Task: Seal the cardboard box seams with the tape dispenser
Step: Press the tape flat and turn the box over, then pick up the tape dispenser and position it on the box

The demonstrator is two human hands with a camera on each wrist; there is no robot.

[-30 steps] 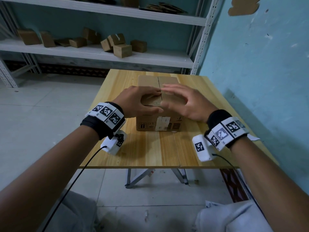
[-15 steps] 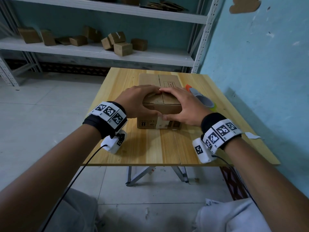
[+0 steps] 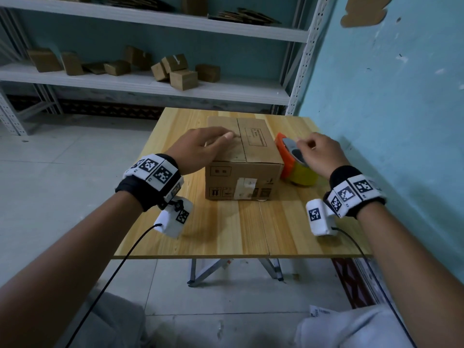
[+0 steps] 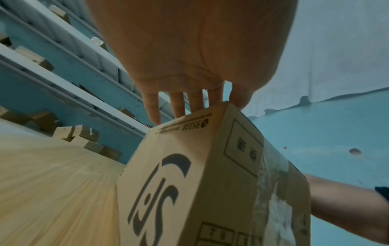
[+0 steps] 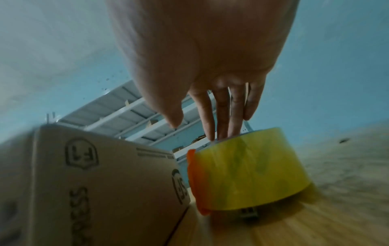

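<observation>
On the table, left hand flat on closed box; right hand fingers touch tape dispenser.

wooden table | shelf (small cardboard boxes) | blue wall

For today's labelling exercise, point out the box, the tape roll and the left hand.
box [image 3: 259,149], head view, top right flap.
tape roll [image 5: 250,173], right wrist view, yellow outer face.
left hand [image 3: 198,149], head view, back of hand.

Storeroom or packing room; metal shelving with small cardboard boxes; tiled floor; wooden table
</observation>
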